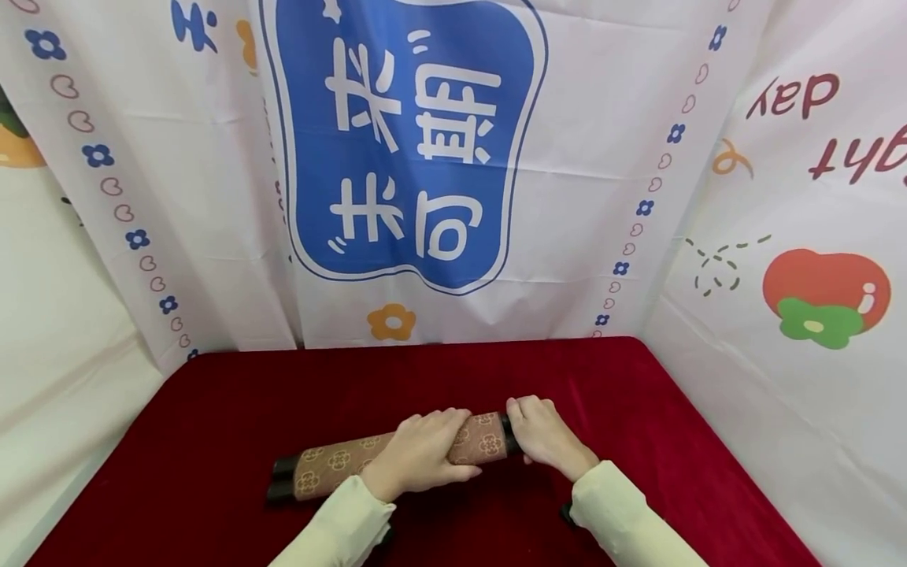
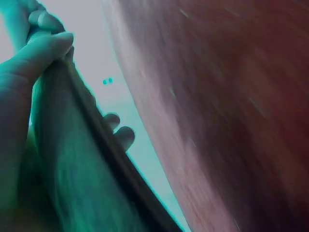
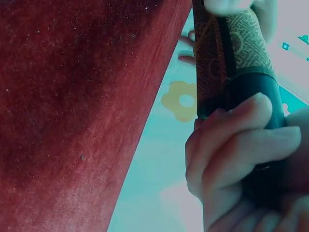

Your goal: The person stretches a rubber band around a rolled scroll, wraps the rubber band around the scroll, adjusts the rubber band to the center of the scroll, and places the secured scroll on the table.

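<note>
A long double roll, shaped like a scroll, is covered in brown cloth with gold flower patterns. Both of its ends are black, and it lies slantwise across the person's front. The left hand grips it right of its middle, thumb on the near side and fingers over the far side. At the right black end, the right hand holds on with curled fingers. The right wrist view shows those fingers wrapped round the black end, below the patterned cloth. In the left wrist view the roll runs beneath the left thumb.
A dark red velvet cloth covers the table under the hands. White printed curtains hang behind it and at both sides. Small dark devices sit at both wrists, partly hidden by the pale sleeves.
</note>
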`<state>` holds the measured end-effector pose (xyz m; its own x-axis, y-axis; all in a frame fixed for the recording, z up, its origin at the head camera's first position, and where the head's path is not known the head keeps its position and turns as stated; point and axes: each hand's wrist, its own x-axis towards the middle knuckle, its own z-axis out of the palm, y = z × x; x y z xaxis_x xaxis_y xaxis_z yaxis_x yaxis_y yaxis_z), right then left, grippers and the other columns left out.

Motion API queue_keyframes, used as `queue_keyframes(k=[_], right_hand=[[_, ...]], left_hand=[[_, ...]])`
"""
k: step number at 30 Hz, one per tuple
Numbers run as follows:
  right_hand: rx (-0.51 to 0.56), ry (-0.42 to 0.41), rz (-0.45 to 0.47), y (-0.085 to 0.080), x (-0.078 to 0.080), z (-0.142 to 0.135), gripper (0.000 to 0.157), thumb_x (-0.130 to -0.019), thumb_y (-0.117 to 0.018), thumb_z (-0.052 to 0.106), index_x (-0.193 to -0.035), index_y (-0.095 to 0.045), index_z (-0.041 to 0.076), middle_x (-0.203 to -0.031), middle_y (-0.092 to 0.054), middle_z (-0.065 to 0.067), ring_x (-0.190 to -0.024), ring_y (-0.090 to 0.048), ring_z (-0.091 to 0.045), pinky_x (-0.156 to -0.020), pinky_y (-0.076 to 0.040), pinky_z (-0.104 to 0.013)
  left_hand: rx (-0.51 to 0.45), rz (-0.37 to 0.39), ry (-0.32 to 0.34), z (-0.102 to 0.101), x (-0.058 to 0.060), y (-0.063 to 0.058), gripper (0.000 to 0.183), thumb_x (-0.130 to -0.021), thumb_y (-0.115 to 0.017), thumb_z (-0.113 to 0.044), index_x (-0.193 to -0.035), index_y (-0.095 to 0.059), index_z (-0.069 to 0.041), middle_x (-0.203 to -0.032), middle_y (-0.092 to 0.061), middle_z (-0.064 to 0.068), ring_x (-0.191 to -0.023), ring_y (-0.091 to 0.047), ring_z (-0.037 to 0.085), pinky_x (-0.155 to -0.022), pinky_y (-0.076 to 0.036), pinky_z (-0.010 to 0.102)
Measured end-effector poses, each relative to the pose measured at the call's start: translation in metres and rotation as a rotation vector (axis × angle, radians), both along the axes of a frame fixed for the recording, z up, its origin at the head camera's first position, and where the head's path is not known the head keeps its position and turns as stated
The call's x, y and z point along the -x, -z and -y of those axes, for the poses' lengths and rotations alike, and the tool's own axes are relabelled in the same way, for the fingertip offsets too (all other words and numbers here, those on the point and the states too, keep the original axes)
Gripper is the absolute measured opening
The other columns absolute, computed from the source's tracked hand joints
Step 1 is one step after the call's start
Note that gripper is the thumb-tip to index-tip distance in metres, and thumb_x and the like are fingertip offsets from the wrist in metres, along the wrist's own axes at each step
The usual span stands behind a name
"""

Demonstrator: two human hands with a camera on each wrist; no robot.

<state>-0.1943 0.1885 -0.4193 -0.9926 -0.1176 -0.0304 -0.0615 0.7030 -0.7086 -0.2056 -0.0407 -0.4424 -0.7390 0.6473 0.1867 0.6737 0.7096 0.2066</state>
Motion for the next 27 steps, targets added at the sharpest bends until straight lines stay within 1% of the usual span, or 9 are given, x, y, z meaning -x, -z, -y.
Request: queue_keyframes(k=[2, 4, 9, 13, 16, 19, 22, 24, 27], right_hand=[[-0.004, 0.004, -0.004, 0.000, 0.001, 0.000, 0.046, -0.114, -0.036, 0.024, -0.081, -0.064, 0.009, -0.063, -0.060, -0.009, -0.039, -0.058, -0.016, -0.049, -0.051, -0.032], [-0.009, 0.013, -0.006, -0.001, 0.001, 0.001, 0.046, -0.114, -0.036, 0.024, -0.081, -0.064, 0.009, -0.063, -0.060, -0.010, -0.039, -0.058, -0.017, -0.049, -0.052, -0.032], [-0.004, 0.021, 0.002, -0.004, 0.001, 0.005, 0.045, -0.114, -0.037, 0.026, -0.083, -0.064, 0.008, -0.063, -0.059, -0.010, -0.040, -0.058, -0.019, -0.049, -0.051, -0.033], [-0.005, 0.010, 0.011, -0.005, 0.001, 0.007, 0.046, -0.114, -0.037, 0.027, -0.084, -0.065, 0.008, -0.063, -0.060, -0.010, -0.041, -0.059, -0.020, -0.049, -0.051, -0.034], [-0.008, 0.015, 0.004, -0.003, 0.001, 0.005, 0.046, -0.114, -0.037, 0.027, -0.083, -0.065, 0.009, -0.064, -0.060, -0.010, -0.041, -0.059, -0.019, -0.050, -0.052, -0.033], [-0.010, 0.024, 0.008, 0.000, 0.001, 0.002, 0.046, -0.115, -0.037, 0.026, -0.082, -0.065, 0.009, -0.064, -0.060, -0.010, -0.041, -0.059, -0.019, -0.051, -0.051, -0.032], [-0.005, 0.020, 0.010, 0.001, 0.001, 0.002, 0.046, -0.115, -0.037, 0.025, -0.082, -0.064, 0.008, -0.065, -0.060, -0.010, -0.041, -0.059, -0.019, -0.051, -0.052, -0.032], [-0.004, 0.015, 0.015, 0.001, 0.001, 0.003, 0.046, -0.115, -0.036, 0.026, -0.083, -0.065, 0.008, -0.065, -0.060, -0.010, -0.041, -0.059, -0.019, -0.051, -0.052, -0.032], [-0.008, 0.017, 0.011, 0.000, 0.001, 0.005, 0.046, -0.115, -0.037, 0.027, -0.083, -0.065, 0.009, -0.065, -0.060, -0.010, -0.041, -0.059, -0.020, -0.051, -0.052, -0.033]], left_hand=[[0.022, 0.023, -0.018, 0.011, -0.002, -0.002, 0.078, -0.087, -0.078, -0.061, -0.144, -0.059, -0.011, -0.129, -0.071, 0.004, -0.109, -0.070, 0.021, -0.087, -0.059, 0.045], [0.036, 0.022, -0.023, 0.016, -0.003, -0.005, 0.086, -0.085, -0.079, -0.062, -0.148, -0.056, -0.008, -0.137, -0.069, 0.008, -0.117, -0.069, 0.025, -0.093, -0.058, 0.048], [-0.027, -0.006, 0.002, -0.001, -0.003, -0.009, 0.099, -0.082, -0.076, -0.071, -0.151, -0.053, -0.004, -0.139, -0.067, 0.009, -0.121, -0.068, 0.025, -0.094, -0.059, 0.048], [-0.031, -0.015, -0.002, -0.006, 0.000, -0.003, 0.093, -0.086, -0.073, -0.072, -0.149, -0.055, -0.006, -0.134, -0.070, 0.006, -0.117, -0.070, 0.023, -0.092, -0.060, 0.046], [-0.003, 0.003, -0.018, 0.007, 0.001, 0.002, 0.085, -0.087, -0.076, -0.066, -0.148, -0.056, -0.010, -0.132, -0.071, 0.004, -0.114, -0.070, 0.021, -0.091, -0.058, 0.046], [0.021, 0.048, -0.042, 0.025, 0.001, 0.004, 0.080, -0.087, -0.079, -0.060, -0.146, -0.056, -0.012, -0.133, -0.070, 0.003, -0.116, -0.069, 0.021, -0.092, -0.057, 0.047], [0.018, 0.070, -0.052, 0.034, -0.002, 0.003, 0.086, -0.084, -0.081, -0.060, -0.148, -0.055, -0.009, -0.139, -0.067, 0.007, -0.122, -0.067, 0.026, -0.096, -0.057, 0.050], [-0.006, 0.056, -0.044, 0.031, -0.003, 0.002, 0.093, -0.082, -0.079, -0.065, -0.150, -0.054, -0.006, -0.142, -0.066, 0.010, -0.125, -0.066, 0.028, -0.097, -0.057, 0.051], [-0.040, -0.003, -0.030, 0.018, -0.003, 0.002, 0.102, -0.080, -0.077, -0.073, -0.151, -0.053, -0.004, -0.141, -0.066, 0.011, -0.124, -0.067, 0.027, -0.096, -0.059, 0.049]])
